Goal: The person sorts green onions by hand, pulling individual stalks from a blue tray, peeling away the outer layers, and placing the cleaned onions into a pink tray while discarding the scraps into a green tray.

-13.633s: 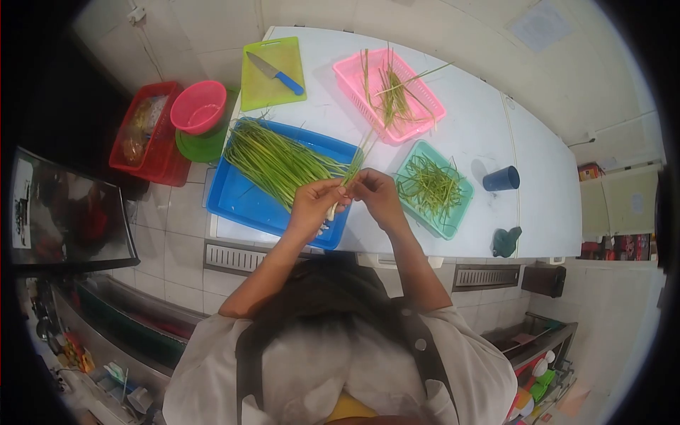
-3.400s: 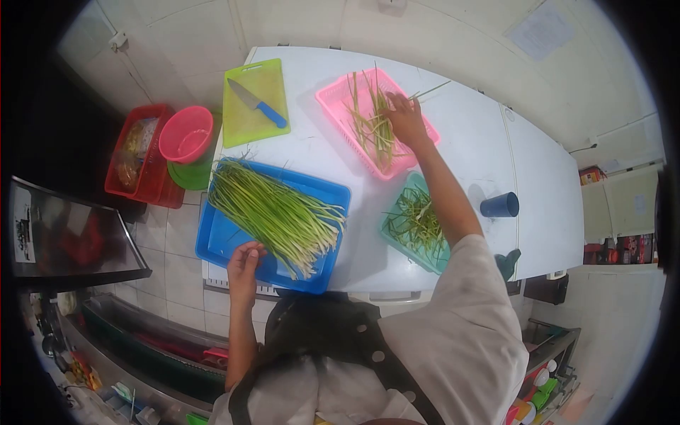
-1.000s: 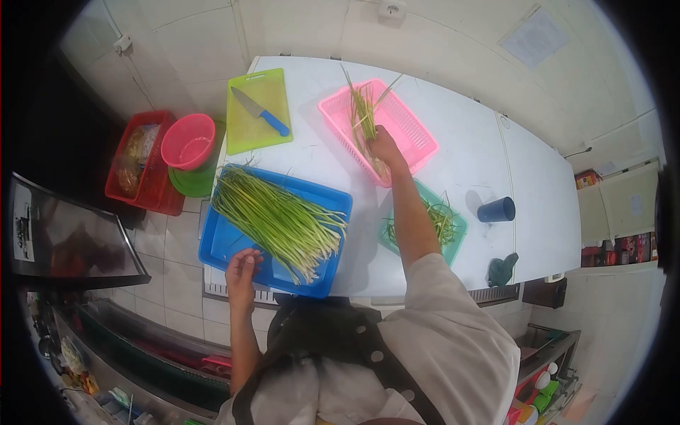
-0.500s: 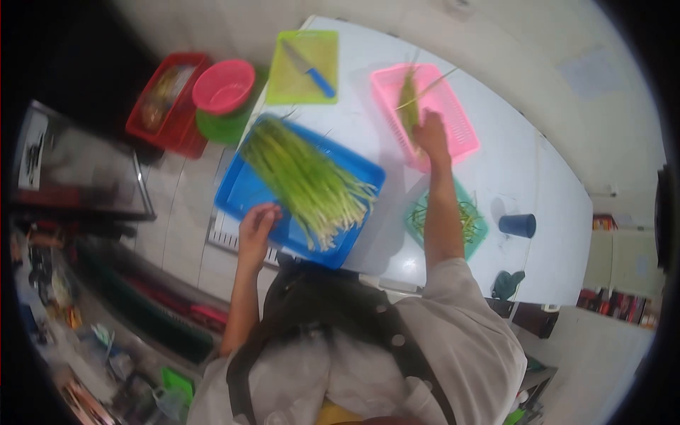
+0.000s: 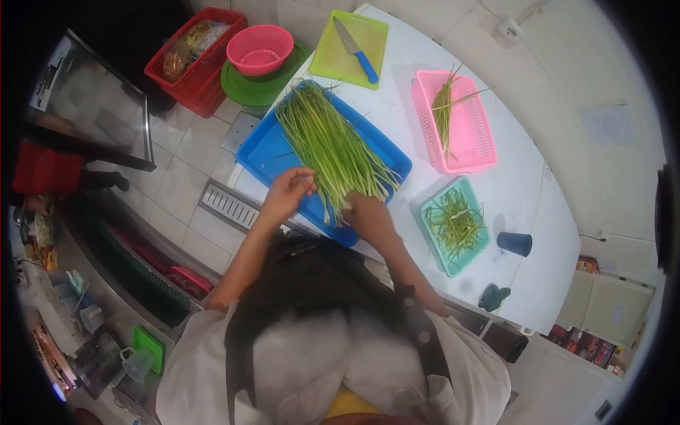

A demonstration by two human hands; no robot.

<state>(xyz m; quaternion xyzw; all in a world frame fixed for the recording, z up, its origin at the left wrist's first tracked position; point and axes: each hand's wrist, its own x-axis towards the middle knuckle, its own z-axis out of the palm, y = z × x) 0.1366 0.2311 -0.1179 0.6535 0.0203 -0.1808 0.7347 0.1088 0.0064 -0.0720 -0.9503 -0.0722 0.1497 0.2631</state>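
A large bundle of long green stalks with pale ends (image 5: 329, 145) lies in a blue tray (image 5: 258, 150). My left hand (image 5: 289, 193) is over the tray's near side, left of the stalks, its fingers bent together; whether anything is between them is too small to tell. At the pale ends, my right hand (image 5: 368, 218) touches the stalks with its fingertips, which are partly hidden. A few green stalks (image 5: 443, 113) rest in the pink basket (image 5: 473, 134). Trimmed green pieces (image 5: 455, 223) fill part of the teal basket (image 5: 453, 269).
A knife (image 5: 358, 51) with a blue handle lies on a green cutting board (image 5: 333, 60). Right of the teal basket are a dark blue cup (image 5: 515, 244) and a dark cloth (image 5: 494, 297). Pink bowl (image 5: 260, 49) and red crate (image 5: 202, 88) stand at the left. A person in red (image 5: 49, 170) is far left.
My right hand has moved from the pink basket to the pale stalk ends in the blue tray. The view has shifted, and a person in red now shows at the far left.
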